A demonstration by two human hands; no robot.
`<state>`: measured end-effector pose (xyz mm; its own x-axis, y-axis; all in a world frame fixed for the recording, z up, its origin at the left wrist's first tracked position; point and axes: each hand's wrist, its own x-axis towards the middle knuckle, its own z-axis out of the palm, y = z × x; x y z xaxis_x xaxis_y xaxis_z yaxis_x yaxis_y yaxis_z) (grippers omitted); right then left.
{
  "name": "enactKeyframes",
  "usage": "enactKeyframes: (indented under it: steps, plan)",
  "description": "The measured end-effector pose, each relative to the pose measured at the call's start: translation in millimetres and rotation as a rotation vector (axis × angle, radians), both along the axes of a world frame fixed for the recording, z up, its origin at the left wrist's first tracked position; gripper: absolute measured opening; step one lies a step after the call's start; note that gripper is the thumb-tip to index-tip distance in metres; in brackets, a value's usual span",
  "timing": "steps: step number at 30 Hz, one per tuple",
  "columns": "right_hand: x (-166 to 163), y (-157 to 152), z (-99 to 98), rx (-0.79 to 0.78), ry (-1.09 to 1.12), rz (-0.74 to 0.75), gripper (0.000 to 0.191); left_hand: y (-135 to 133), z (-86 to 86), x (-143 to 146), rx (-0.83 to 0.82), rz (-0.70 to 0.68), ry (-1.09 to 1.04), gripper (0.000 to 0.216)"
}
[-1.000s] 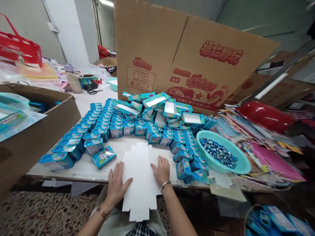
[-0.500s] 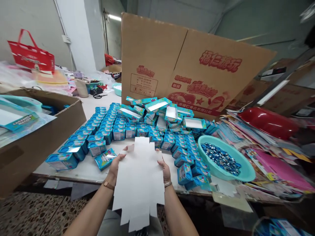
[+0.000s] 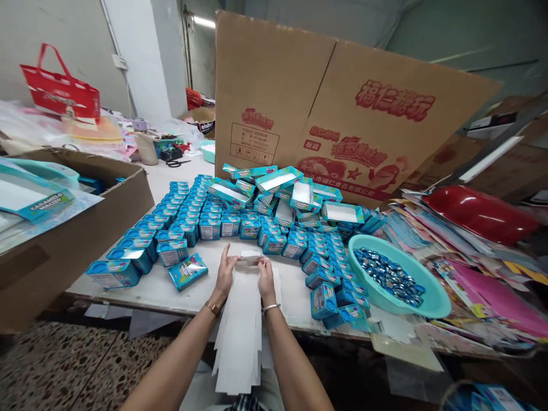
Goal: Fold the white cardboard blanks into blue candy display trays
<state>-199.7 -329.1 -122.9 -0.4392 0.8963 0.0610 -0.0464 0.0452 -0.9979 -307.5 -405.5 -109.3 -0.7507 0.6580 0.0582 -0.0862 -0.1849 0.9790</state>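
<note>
A white cardboard box blank point(image 3: 238, 331) lies lengthwise between my forearms, its near end over my lap. Its long sides are bent up, and a flap at the far end is folded inward. My left hand point(image 3: 225, 271) grips the far left corner, thumb and fingers closed on the card with one finger raised. At the far right corner my right hand point(image 3: 266, 279) pinches the card. Just left of my left hand lies a flat blue printed box point(image 3: 188, 272). Rows of small blue boxes point(image 3: 171, 251) stand beyond both hands.
Open blue trays point(image 3: 278, 180) with white insides are heaped before a large brown carton point(image 3: 274, 85). On the right, a turquoise basin point(image 3: 428, 311) holds blue-silver pieces beside stacked printed sheets point(image 3: 488, 285). An open cardboard box point(image 3: 77, 240) stands left. Scissors point(image 3: 177, 163) lie farther back.
The blank was flat and wide; its sides and far flap are now bent up, making it narrower. Both hands have moved closer together at its far end. The view has shifted slightly.
</note>
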Motion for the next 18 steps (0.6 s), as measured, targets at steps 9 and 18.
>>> enactKeyframes:
  steps: [9,18]
  plan:
    - [-4,3,-13.4,-0.023,-0.003,-0.093,0.039,15,-22.5,-15,-0.116,-0.120,0.033,0.047]
    - [-14,46,23.0,0.731,-0.836,0.532,0.026,11,-25.6,-23,0.042,-0.192,-0.165,0.061]
